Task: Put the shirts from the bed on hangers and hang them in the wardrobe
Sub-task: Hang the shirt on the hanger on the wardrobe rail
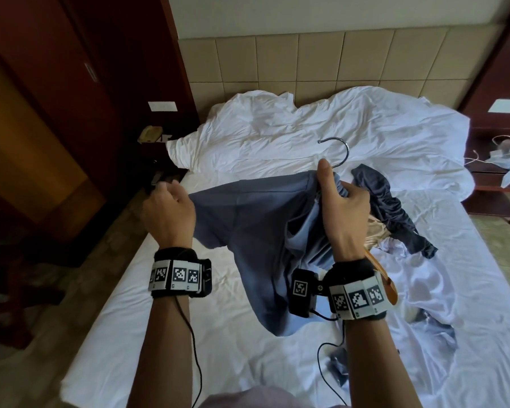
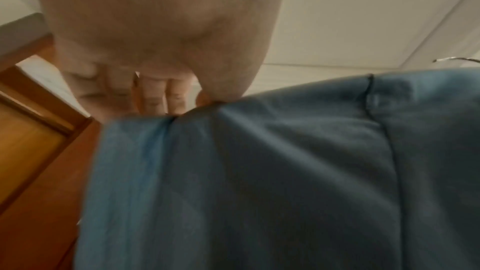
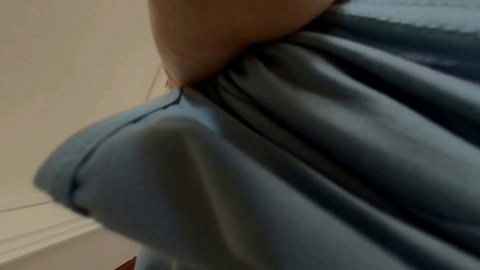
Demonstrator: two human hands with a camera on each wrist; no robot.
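My right grip [image 1: 343, 207] bunches the blue shirt [image 1: 248, 231] at its top, thumb up along the cloth, fingers curled round the gathered folds. My left grip [image 1: 168, 210] pinches the shirt's other top corner, so the cloth stretches between my two hands and hangs down above the bed [image 1: 130, 334]. A wooden hanger [image 1: 386, 281] pokes out past my right wrist, and its metal hook [image 1: 337, 151] rises above my right thumb. Just beyond my right hand a dark shirt [image 1: 395, 207] lies crumpled on the bed, with a pale shirt [image 1: 424, 290] spread beside it. Farther off the white duvet [image 1: 306, 134] is heaped against the headboard [image 1: 321, 63]. The wardrobe [image 1: 56, 113] stands at my left
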